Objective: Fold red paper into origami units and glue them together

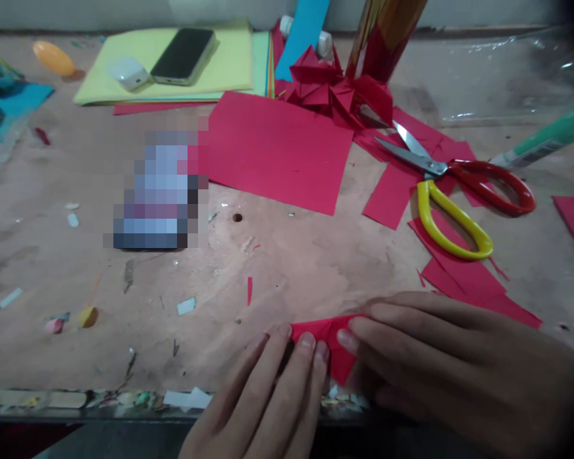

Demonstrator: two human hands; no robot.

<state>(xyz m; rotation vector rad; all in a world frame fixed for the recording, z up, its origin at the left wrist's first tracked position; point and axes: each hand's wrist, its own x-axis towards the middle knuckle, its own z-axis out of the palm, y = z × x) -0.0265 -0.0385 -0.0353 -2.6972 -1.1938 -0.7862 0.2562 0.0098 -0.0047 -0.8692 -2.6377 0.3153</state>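
Note:
A small folded piece of red paper (332,341) lies at the near edge of the worn table (287,255). My left hand (268,395) presses its fingertips flat on the paper's left part. My right hand (449,363) lies flat over the paper's right part, fingers pointing left. Both hands press down on the paper rather than grip it; most of the paper is hidden beneath them.
Scissors (452,182) with one red and one yellow handle lie on red paper strips at the right. A large red sheet (277,150) and folded red shapes (335,86) sit behind. A phone (184,54) rests on yellow paper at the back left. Paper scraps litter the table.

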